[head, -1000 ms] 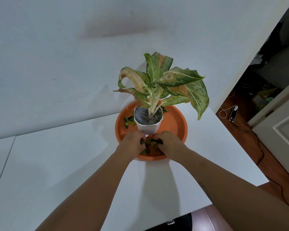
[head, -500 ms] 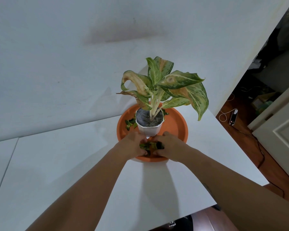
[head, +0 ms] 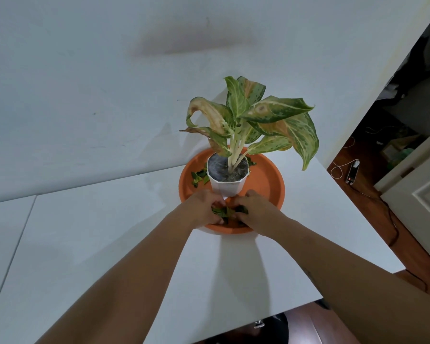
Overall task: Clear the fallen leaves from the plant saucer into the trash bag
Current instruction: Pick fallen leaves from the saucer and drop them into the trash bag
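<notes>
Left hand (head: 204, 207) and right hand (head: 256, 210) curl inward from either side, pinching a clump of leaves (head: 227, 211) between them at the near rim of the saucer (head: 278, 184). Loose leaves (head: 199, 177) remain left of the pot (head: 227, 186), nearer the left hand.

Left hand (head: 204, 207) and right hand (head: 256, 209), bare-armed (faint dark mark on right forearm (head: 333, 269)).

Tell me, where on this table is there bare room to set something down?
The table is bare left of the saucer, from the wall to the near edge. A narrower strip lies right of the saucer. The saucer itself is crowded: pot, leaves, and the left hand and right hand gripping more at its near rim.
</notes>
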Available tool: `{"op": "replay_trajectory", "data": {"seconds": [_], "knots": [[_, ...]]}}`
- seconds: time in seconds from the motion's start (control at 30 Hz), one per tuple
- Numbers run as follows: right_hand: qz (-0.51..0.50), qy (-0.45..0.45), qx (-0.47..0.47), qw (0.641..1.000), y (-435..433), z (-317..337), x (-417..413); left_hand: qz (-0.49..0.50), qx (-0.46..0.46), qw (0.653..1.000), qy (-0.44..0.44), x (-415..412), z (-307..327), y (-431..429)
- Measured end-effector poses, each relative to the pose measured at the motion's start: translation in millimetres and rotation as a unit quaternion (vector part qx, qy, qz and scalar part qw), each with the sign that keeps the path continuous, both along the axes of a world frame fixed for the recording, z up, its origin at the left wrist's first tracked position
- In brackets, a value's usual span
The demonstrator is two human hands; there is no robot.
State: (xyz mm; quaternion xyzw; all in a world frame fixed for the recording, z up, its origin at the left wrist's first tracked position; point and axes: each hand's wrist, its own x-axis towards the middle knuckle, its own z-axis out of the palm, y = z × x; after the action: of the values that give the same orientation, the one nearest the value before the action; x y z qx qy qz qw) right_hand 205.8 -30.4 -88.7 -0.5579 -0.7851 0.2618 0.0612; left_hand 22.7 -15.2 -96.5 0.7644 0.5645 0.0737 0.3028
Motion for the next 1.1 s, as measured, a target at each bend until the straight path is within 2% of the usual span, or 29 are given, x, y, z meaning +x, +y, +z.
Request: {"op": "replay_trajectory", "data": {"seconds": [0.23, 0.43, 0.53, 0.6, 0.8, 0.93, 1.1], "knots": [[0.005, -0.027, 0.023, 0.999, 3.9, -8.5, 5.9, 0.011, 0.038, 0.999, -0.021, 4.5, -4.3, -2.8], [-0.005, 0.003, -0.019, 1.0, 1.8, 1.7, 3.2, 0.001, 0.039, 0.999, 0.003, 0.3, -2.1, -0.4], [0.009, -0.02, -0.001, 1.0, -0.5, -2.4, -3.9, 0.005, 0.047, 0.999, 0.009, -1.2, -0.2, -2.0], [0.0, -0.039, 0.009, 0.999, 0.0, -6.3, -6.6, 0.01, 0.055, 0.998, 0.003, -1.5, -0.4, -3.3], [-0.029, -0.009, 0.02, 0.999, 6.4, -10.8, 0.3, 0.016, 0.064, 0.998, -0.009, 0.2, -3.7, -3.5], [-0.047, -0.019, -0.007, 0.999, 9.9, -6.2, 2.2, 0.054, 0.055, 0.997, -0.007, 1.6, -4.2, -3.6], [-0.143, 0.067, -0.032, 0.987, 13.4, -1.8, 11.0, 0.094, 0.051, 0.994, -0.012, 1.1, 1.1, -5.8]]}}
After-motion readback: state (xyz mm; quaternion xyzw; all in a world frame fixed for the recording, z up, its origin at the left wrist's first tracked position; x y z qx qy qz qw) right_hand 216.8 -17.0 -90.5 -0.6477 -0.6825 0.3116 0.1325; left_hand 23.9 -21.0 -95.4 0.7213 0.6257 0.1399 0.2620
